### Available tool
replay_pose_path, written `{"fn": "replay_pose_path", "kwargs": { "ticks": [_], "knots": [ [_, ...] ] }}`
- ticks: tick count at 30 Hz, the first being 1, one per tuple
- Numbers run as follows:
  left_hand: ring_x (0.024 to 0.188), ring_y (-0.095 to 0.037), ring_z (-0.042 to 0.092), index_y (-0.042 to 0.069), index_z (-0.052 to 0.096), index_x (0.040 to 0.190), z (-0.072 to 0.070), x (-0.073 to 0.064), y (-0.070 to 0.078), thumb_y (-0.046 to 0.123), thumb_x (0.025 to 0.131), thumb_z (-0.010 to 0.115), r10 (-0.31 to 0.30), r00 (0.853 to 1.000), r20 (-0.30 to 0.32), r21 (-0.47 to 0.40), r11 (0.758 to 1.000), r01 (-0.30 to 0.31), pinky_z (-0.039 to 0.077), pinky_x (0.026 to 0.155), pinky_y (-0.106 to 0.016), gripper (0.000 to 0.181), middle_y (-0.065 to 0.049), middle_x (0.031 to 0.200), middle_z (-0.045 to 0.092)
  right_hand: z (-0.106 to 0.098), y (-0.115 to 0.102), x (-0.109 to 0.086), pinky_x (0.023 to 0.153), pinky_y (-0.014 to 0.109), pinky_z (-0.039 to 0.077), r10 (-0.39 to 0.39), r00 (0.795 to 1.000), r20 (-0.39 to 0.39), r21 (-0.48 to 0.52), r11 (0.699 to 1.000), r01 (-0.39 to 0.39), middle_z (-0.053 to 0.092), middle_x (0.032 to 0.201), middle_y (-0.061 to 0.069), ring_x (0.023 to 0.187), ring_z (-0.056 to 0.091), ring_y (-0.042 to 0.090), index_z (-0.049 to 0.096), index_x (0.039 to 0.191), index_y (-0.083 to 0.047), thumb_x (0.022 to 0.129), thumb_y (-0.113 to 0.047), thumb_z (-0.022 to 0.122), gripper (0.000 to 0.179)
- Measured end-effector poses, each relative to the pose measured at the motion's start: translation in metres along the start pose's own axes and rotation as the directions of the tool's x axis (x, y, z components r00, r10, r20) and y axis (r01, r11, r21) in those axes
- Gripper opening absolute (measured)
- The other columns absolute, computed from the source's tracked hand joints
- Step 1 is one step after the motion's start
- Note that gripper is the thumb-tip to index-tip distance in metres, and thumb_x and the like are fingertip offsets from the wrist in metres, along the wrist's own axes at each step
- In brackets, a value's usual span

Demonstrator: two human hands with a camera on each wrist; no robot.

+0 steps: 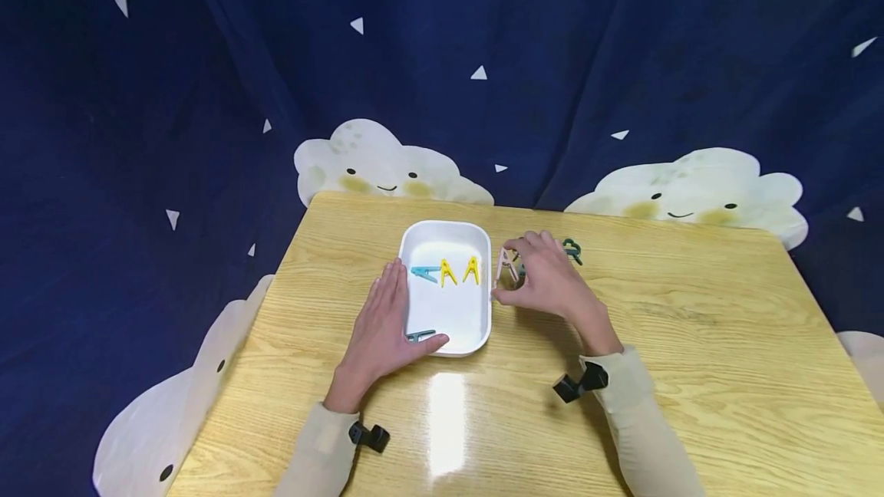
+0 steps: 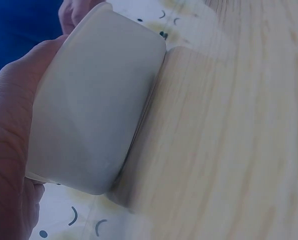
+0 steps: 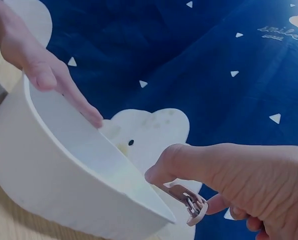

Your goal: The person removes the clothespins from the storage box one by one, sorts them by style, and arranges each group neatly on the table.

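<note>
A white plastic tub [image 1: 452, 320] stands on the table. My left hand [image 1: 384, 328] rests along its left rim, fingers straight and thumb reaching over the near corner. Inside the tub lie a light blue clothespin [image 1: 427, 273], two yellow clothespins [image 1: 471, 271] and a dark teal clothespin [image 1: 420, 335], partly covered by my left thumb. Just beyond the right rim, my right hand [image 1: 551, 276] pinches a pale pink clothespin [image 3: 191, 204] between thumb and fingers. Close to the rim, the pink clothespin is outside the tub.
Dark green clothespins [image 1: 572, 250] lie beyond my right hand, which hides part of that spot. A wooden table [image 1: 691, 328] carries everything. Behind it hangs a dark blue curtain [image 1: 428, 83] with white triangles and smiling clouds.
</note>
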State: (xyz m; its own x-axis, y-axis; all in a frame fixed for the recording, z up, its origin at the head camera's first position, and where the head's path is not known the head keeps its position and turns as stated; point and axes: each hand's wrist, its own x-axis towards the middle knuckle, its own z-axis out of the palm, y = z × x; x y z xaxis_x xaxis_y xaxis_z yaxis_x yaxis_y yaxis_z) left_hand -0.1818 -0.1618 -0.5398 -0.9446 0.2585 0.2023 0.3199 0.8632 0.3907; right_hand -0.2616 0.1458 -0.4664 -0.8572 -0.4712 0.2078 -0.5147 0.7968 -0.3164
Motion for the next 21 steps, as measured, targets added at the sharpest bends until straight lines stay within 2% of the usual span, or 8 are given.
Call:
{"fn": "replay_pose_path", "kwargs": {
  "ticks": [7, 15, 21],
  "knots": [
    [0.162, -0.022, -0.001, 0.000, 0.005, 0.166, -0.001, 0.001, 0.000, 0.091, 0.077, 0.057, 0.001, 1.000, -0.001, -0.001, 1.000, -0.001, 0.009, 0.132, -0.041, 0.138, -0.015, 0.176, 0.005, -0.006, 0.018, -0.010, 0.086, 0.046, 0.039, 0.042, 0.999, 0.004, -0.003, 0.999, -0.042, 0.064, 0.111, 0.014, 0.100, 0.048, 0.032, 0.067, 0.131, -0.003, 0.068, -0.053, 0.087, 0.083],
    [0.162, -0.021, -0.001, 0.000, 0.004, 0.166, -0.001, 0.001, -0.001, 0.090, 0.077, 0.059, -0.001, 1.000, 0.001, -0.008, 1.000, 0.001, 0.009, 0.132, -0.041, 0.137, -0.015, 0.176, 0.004, -0.006, 0.042, -0.021, 0.091, 0.051, 0.041, 0.086, 0.996, 0.039, -0.016, 0.996, -0.085, 0.065, 0.122, 0.021, 0.109, 0.050, 0.038, 0.066, 0.133, -0.001, 0.068, -0.049, 0.091, 0.085],
    [0.162, -0.022, -0.001, 0.001, 0.004, 0.166, 0.001, 0.000, 0.000, 0.090, 0.077, 0.058, -0.003, 1.000, 0.001, -0.007, 1.000, 0.003, 0.009, 0.132, -0.040, 0.138, -0.014, 0.176, 0.003, -0.003, 0.059, -0.029, 0.087, 0.052, 0.041, 0.108, 0.991, 0.079, -0.025, 0.994, -0.107, 0.065, 0.120, 0.022, 0.102, 0.050, 0.038, 0.066, 0.131, 0.000, 0.069, -0.046, 0.090, 0.081]
  ]
}}
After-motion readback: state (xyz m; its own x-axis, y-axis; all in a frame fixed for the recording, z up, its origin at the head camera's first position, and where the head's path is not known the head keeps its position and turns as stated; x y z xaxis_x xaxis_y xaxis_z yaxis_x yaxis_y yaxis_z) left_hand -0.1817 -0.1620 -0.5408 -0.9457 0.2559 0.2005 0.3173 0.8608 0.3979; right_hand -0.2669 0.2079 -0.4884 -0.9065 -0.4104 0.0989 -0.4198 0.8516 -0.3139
